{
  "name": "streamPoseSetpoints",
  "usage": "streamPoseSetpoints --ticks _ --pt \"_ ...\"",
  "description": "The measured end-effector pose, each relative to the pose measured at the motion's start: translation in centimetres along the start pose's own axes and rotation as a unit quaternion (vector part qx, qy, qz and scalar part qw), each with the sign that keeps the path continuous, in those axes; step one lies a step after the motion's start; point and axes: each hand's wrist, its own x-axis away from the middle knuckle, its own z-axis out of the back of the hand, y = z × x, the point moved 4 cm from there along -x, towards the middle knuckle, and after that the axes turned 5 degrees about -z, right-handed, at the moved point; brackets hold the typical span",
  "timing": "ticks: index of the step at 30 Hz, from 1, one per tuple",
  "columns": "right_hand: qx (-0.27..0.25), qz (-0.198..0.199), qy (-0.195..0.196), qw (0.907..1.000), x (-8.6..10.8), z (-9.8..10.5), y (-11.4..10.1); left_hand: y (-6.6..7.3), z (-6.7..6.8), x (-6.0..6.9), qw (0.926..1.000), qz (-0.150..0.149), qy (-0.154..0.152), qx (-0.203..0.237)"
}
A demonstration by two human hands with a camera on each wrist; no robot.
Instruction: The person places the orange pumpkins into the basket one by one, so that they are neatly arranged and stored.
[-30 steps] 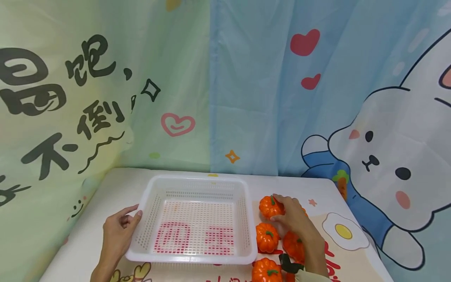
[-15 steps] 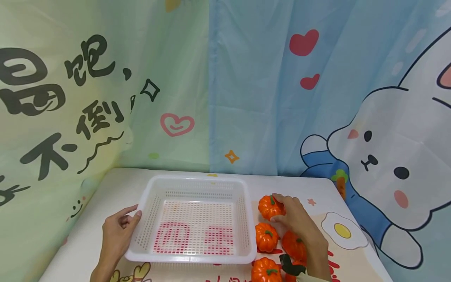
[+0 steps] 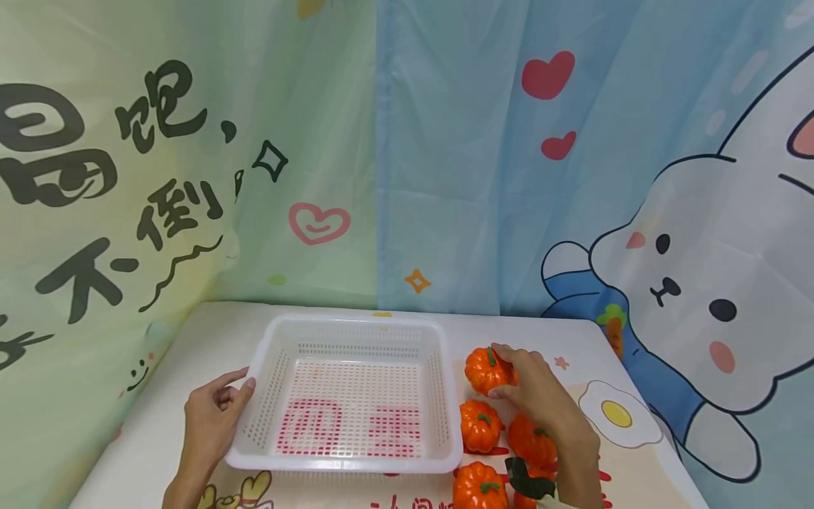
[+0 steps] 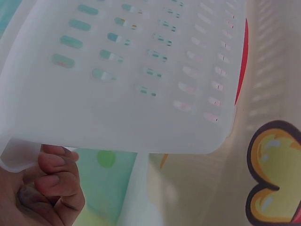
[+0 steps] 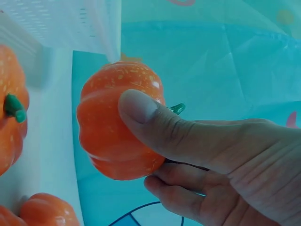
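Note:
A white perforated basket (image 3: pixel 343 464) stands on the table, with nothing in it. My left hand (image 3: pixel 210 424) holds its left rim, thumb on the edge; in the left wrist view the curled fingers of that hand (image 4: pixel 54 188) lie by the basket's wall (image 4: pixel 117 127). To the right of the basket, my right hand (image 3: pixel 543 396) grips a small orange pumpkin (image 3: pixel 485 372). The right wrist view shows the thumb of this hand (image 5: pixel 207 155) across the pumpkin (image 5: pixel 117 127), whose green stem points toward the hand.
Several more orange pumpkins lie right of the basket, one (image 3: pixel 480 426) just below the held one, another (image 3: pixel 480 486) at the front edge of view, and one (image 3: pixel 530 438) beside my right wrist. A printed curtain (image 3: pixel 445 177) hangs behind the table (image 3: pixel 159 396).
My right wrist has shifted slightly to the right, with the hand still round the same pumpkin. The left hand and the basket look unmoved.

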Motion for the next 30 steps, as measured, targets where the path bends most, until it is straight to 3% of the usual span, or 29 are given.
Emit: streamPoseSetpoints --ticks 18,30 --pt "-0.017 0.014 -0.005 0.9997 2.0 1.0 -2.2 0.2 0.1 0.0 1.0000 -0.008 0.002 0.000" --pt "-0.015 0.012 -0.006 0.9998 2.4 1.1 -3.6 0.0 0.0 0.0 0.9998 -0.010 0.005 0.014"
